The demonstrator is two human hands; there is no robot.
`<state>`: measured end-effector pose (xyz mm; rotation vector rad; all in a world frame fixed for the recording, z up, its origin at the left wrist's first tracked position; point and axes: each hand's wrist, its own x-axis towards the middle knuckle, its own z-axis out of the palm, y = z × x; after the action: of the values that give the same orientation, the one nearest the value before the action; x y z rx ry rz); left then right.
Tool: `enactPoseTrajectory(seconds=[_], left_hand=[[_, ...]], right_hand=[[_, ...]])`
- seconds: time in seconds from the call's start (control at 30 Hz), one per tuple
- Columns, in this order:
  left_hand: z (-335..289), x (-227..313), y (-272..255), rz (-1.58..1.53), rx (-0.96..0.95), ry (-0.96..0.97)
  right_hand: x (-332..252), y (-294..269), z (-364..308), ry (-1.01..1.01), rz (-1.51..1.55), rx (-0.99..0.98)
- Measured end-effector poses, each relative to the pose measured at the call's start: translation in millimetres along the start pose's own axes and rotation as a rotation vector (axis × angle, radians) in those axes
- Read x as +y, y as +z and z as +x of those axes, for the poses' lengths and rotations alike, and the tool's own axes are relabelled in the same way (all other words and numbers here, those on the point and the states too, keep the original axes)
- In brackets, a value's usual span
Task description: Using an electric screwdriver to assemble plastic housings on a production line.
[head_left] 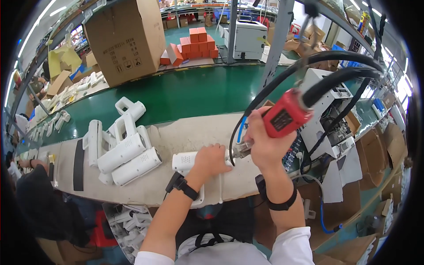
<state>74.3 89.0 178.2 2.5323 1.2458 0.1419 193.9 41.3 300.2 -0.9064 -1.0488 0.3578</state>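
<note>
My left hand [213,159] is closed around a white plastic housing [181,161] with small holes near its end, pressing it onto the cardboard-covered bench. Gripped in my right hand [267,148] is a red power screwdriver [287,113], tilted, with thick black cables at its upper end. Its metal nose points down and left, close to the housing's right end beside my left fingers. Whether the bit touches the housing cannot be made out. Left of my hands lies a pile of similar white housings [128,154], some with handle-like brackets.
A green conveyor belt [194,95] runs behind the bench, with a large carton [121,44] and orange boxes [197,45] beyond. A black strip [79,165] lies at left, near another person's hand [39,166]. A bin of white parts [130,227] sits below. Opened equipment [329,95] stands at right.
</note>
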Motion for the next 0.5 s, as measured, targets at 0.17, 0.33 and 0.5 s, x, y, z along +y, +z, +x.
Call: enactPoseTrajectory(seconds=[0.17, 0.33, 0.5], left_hand=[[8.8, -16.5, 16.9, 0.068, -0.010, 0.072], [6.7, -31.7, 33.8, -0.101, 0.121, 0.169], [-16.9, -39.6, -18.0, 0.019, 0.046, 0.101]], right_hand=[[-4.3, 3.3, -2.5, 0.014, 0.041, -0.054], [29.9, 10.6, -19.9, 0.155, 0.048, -0.087], [48.5, 12.3, -23.4, 0.117, -0.036, -0.148]])
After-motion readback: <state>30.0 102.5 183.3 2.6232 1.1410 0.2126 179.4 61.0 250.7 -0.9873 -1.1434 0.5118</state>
